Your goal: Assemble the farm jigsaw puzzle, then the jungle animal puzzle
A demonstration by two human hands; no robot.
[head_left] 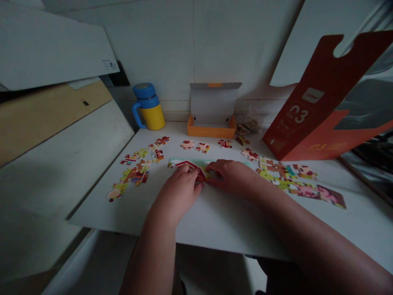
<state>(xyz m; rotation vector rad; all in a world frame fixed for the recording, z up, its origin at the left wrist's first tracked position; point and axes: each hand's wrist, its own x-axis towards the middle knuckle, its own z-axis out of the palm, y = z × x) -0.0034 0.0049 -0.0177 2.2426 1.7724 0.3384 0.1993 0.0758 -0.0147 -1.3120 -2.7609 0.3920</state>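
In the head view, a partly joined jigsaw puzzle (175,161) with a pale green strip and a red roof shape lies in the middle of the white table. My left hand (183,186) is closed, its thumb and fingers at a red puzzle piece (200,176) on the near edge of the joined part. Facing it, my right hand (229,174) has curled fingers, with the tips pinching at a yellow-green puzzle piece (208,174) beside the red one. The fingers partly hide both pieces and much of the joined puzzle.
Several loose puzzle pieces (135,172) lie at the left, more puzzle pieces (285,174) at the right. Behind stand a blue-and-yellow mug (152,114), an open orange box (211,132) and a plastic bag of pieces (248,125). A tall red-orange carton (302,110) stands at the right.
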